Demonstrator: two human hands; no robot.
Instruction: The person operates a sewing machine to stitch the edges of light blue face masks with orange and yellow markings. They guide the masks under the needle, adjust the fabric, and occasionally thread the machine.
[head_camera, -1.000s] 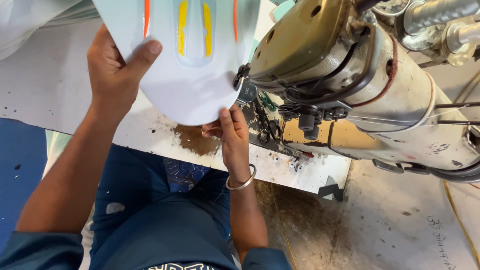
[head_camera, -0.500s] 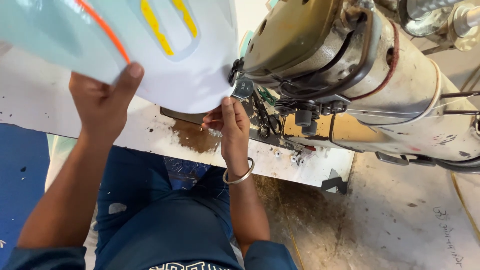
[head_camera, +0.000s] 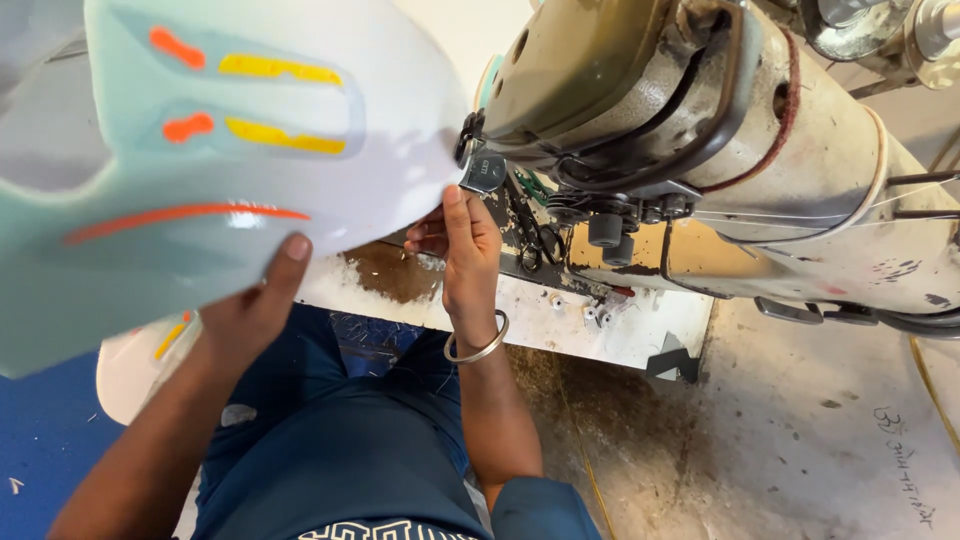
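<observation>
1. At the far left, a pale mint and white moulded panel (head_camera: 250, 170) with orange and yellow stripes is lifted above the work table (head_camera: 560, 320). It is tilted, and its right edge reaches the head of the sewing machine.
2. The left hand (head_camera: 250, 310) holds this panel from below. The thumb is pressed on the lower edge, and the other fingers are hidden behind the panel.
3. Below the hand, a second white piece (head_camera: 135, 365) with a yellow mark lies near the person's knee, partly covered.
4. The right hand (head_camera: 462, 245) is in the middle, with a metal bangle (head_camera: 478, 345) on the wrist. Its fingers are pinched on the right edge of the panel, just beside the needle area.
5. At the right stands an old industrial sewing machine (head_camera: 720, 150), beige and olive, with worn paint and thin thread lines going to the right.
6. Under it the dirty concrete floor (head_camera: 800, 440) is visible.
</observation>
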